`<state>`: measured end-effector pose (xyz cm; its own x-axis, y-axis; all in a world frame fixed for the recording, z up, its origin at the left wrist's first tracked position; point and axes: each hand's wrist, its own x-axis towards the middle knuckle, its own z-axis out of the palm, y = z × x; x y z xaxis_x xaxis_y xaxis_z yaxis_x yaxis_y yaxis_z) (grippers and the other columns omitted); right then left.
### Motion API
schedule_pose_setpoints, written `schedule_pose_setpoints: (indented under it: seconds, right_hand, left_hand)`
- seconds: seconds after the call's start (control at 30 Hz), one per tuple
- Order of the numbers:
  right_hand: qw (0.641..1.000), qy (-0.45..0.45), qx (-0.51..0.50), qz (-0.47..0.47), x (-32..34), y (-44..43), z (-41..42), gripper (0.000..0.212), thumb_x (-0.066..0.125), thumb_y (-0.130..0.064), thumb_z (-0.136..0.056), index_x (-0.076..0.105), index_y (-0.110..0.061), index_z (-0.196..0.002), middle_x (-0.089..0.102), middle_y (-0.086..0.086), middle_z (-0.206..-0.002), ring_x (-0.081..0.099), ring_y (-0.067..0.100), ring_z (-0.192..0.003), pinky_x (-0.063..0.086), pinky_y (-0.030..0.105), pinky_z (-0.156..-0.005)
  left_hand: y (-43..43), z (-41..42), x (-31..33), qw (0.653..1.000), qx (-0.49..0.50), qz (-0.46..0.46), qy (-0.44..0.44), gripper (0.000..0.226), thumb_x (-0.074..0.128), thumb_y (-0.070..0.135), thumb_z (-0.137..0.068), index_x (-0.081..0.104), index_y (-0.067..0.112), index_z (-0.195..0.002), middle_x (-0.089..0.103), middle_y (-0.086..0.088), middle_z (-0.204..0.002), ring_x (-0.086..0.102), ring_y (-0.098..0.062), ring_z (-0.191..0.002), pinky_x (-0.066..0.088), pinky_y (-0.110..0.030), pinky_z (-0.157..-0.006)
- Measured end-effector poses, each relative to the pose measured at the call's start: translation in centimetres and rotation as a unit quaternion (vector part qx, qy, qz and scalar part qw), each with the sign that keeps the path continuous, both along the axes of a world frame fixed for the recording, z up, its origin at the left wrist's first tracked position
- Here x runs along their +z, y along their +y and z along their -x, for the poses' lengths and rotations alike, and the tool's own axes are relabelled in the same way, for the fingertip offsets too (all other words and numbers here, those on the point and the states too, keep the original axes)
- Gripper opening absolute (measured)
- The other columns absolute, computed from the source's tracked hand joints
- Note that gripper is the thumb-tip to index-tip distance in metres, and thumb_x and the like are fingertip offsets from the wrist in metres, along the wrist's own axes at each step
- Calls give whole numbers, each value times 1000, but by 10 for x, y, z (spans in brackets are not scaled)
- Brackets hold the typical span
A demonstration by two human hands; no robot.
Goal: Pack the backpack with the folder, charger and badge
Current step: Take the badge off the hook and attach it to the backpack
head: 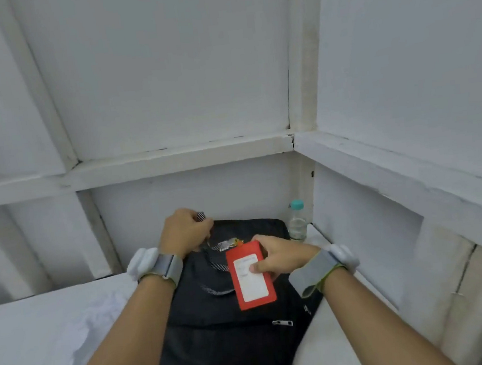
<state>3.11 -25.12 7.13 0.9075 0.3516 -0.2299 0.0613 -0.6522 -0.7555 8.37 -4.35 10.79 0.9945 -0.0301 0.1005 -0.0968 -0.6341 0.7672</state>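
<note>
A black backpack (221,342) lies flat on a white surface, its zipper pull (282,323) showing on the front. My right hand (280,254) grips a red badge holder (251,276) with a white card in it, held just above the backpack. A striped lanyard (216,266) runs from the badge's top across the bag. My left hand (184,231) is closed around the lanyard's far end near the backpack's top edge. No folder or charger is in view.
A clear plastic bottle (296,221) with a teal cap stands in the corner right of the backpack. White panelled walls (162,71) close in behind and to the right. The white cloth-covered surface (56,335) spreads to the left.
</note>
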Motion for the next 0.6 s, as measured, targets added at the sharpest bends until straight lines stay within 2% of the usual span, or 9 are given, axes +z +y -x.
schedule_pose_setpoints:
  seconds: [0.07,0.13,0.2,0.27,0.33,0.37,0.43,0.5,0.6]
  right_hand:
    - [998,-57,0,29,-3,4,2,31,67,-18,-89,51,-21,-115,64,3,-120,64,19,-108,56,36,-88]
    - [994,-95,-2,49,0,8,3,24,67,-22,-88,58,-24,-110,66,-3,-111,65,13,-99,56,32,-86]
    - [992,-117,-12,42,1,12,5,17,66,-23,-87,63,-27,-104,68,-5,-103,67,13,-93,57,34,-84]
    - [990,-132,-17,34,1,19,8,16,65,-24,-87,65,-29,-103,69,-5,-101,68,13,-92,57,34,-83]
    - [989,-147,-19,29,-1,24,12,17,63,-25,-89,65,-29,-105,68,-5,-102,67,13,-93,56,33,-82]
    - [986,-160,-24,26,-2,25,13,17,62,-26,-89,65,-29,-106,68,-5,-102,67,13,-93,55,33,-82]
    - [980,-194,-48,9,-5,26,16,19,63,-27,-91,66,-28,-109,68,-8,-102,67,10,-92,56,33,-83]
    - [971,-224,-82,-33,-8,25,20,25,67,-28,-90,65,-29,-115,66,-12,-101,66,6,-90,57,27,-77]
    - [955,-222,-136,-138,-15,22,23,40,76,-32,-83,63,-32,-120,67,-8,-93,69,9,-81,55,19,-64]
  left_hand:
    - [16,9,-20,977,41,-206,21,34,58,41,-78,66,9,-70,69,-2,-60,67,-19,-58,58,-30,-66]
    - [21,17,-35,965,66,-252,-2,40,58,50,-76,62,11,-72,66,-1,-67,66,-22,-69,54,-31,-67]
    - [16,25,-46,978,61,-192,-48,42,59,57,-78,57,16,-84,65,0,-83,64,-23,-85,51,-35,-72]
    - [10,35,-56,984,52,-143,-97,52,61,59,-79,51,20,-112,58,-1,-108,57,-23,-102,49,-41,-87]
    - [7,45,-62,981,47,-118,-146,57,58,59,-83,44,24,-127,53,-2,-121,52,-23,-112,44,-46,-97]
    - [7,48,-63,983,32,-100,-153,51,53,60,-86,47,27,-125,56,2,-120,53,-20,-113,41,-47,-101]
    - [9,55,-65,994,-36,-27,-104,41,39,68,-89,57,35,-105,65,15,-106,60,-11,-107,39,-49,-103]
    - [12,60,-70,992,-95,74,-34,44,40,67,-92,63,30,-91,71,10,-92,66,-11,-94,49,-49,-95]
    - [12,69,-74,984,-109,137,-36,36,46,56,-95,61,25,-88,69,1,-93,67,-17,-87,55,-44,-86]
